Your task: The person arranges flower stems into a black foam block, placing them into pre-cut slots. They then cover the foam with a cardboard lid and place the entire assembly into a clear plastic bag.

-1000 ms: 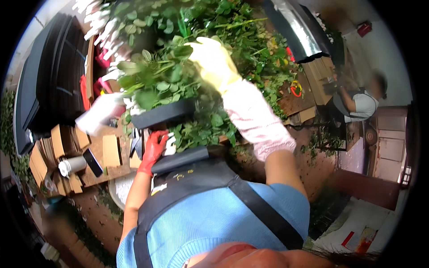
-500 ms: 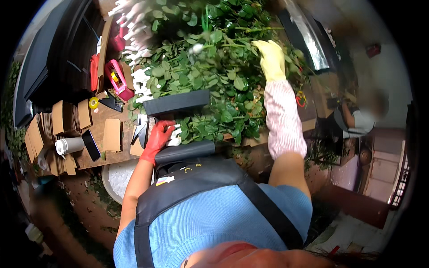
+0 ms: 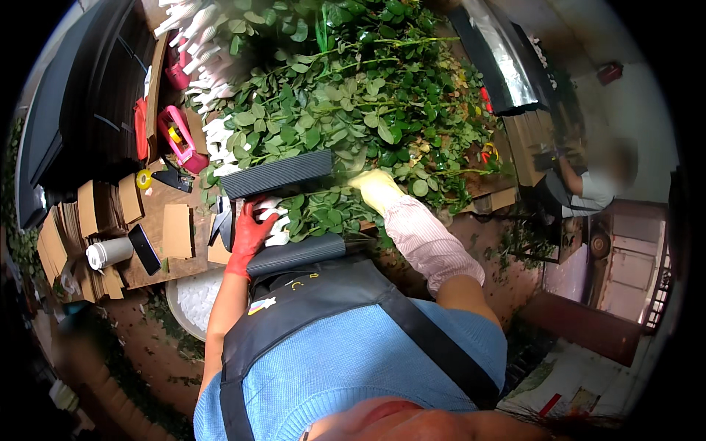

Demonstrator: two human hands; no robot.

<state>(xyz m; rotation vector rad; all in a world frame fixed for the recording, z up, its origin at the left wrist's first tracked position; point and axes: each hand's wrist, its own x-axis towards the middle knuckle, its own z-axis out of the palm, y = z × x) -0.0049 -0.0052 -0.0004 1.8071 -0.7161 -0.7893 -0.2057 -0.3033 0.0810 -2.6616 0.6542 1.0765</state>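
Note:
My left hand (image 3: 252, 234), in a red glove, bends its fingers around a few white-sleeved flower heads (image 3: 275, 220) at the left end of a leafy bunch (image 3: 320, 215). This bunch lies between two dark ribbed strips: an upright one (image 3: 279, 173) behind it and another (image 3: 298, 255) at the table's front edge. Over the stems to the right is my right hand (image 3: 377, 189), in a yellow glove with a striped sleeve. Its fingers are blurred among the leaves. A large pile of leafy stems (image 3: 353, 110) spreads beyond, with more white-sleeved heads (image 3: 198, 37) at its left.
On the table's left stand a pink tape dispenser (image 3: 184, 143), cardboard pieces (image 3: 177, 231), a phone (image 3: 145, 248) and a white cup (image 3: 110, 253). A tub of white pieces (image 3: 195, 301) sits below the table edge. Another person (image 3: 588, 187) is at the far right.
My right hand has come back from the far stems, moving nearer and to the left. My left hand stays at the white-sleeved heads, with its fingers more spread over them.

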